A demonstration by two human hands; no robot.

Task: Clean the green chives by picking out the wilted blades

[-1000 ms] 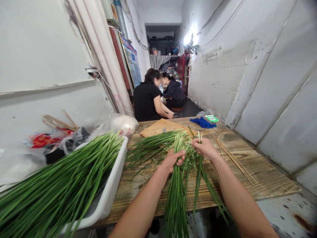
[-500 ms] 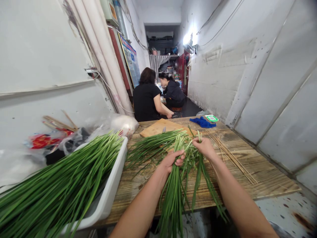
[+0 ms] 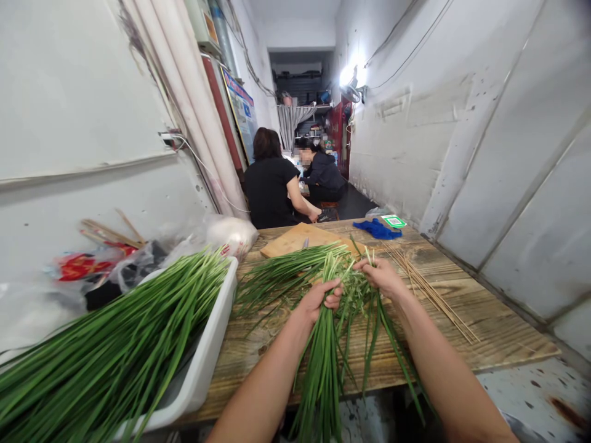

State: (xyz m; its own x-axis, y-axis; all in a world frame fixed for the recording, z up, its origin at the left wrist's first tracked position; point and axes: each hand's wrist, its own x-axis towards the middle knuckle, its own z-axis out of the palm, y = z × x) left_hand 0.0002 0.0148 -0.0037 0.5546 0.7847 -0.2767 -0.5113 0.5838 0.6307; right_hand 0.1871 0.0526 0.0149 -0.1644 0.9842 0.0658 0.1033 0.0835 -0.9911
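My left hand (image 3: 323, 296) is closed round a bunch of garlic chives (image 3: 323, 357), pale stem ends up and green leaves hanging past the table's front edge. To its right, my right hand (image 3: 379, 274) pinches a few chive stalks near their pale ends, and their long leaves (image 3: 397, 338) trail down beside my forearm. Between and behind the hands lies a heap of trimmed scraps (image 3: 354, 289). Another pile of chives (image 3: 289, 267) rests on the table to the left, its stem ends by the wooden cutting board (image 3: 290, 239). A knife (image 3: 305, 243) is partly visible on the board.
A white plastic tub (image 3: 220, 332) heaped with chives (image 3: 115, 332) stands at the left, plastic bags (image 3: 231, 231) behind it. Thin bamboo sticks (image 3: 431, 295) lie on the wooden table (image 3: 498, 326) at right. Behind are a blue cloth (image 3: 376, 229), a QR card (image 3: 394, 221) and two seated people (image 3: 272, 184).
My right hand has shifted slightly, its fingers reaching a little further left. The stalks hanging from it have swung a bit. My left hand keeps its hold on the bunch.
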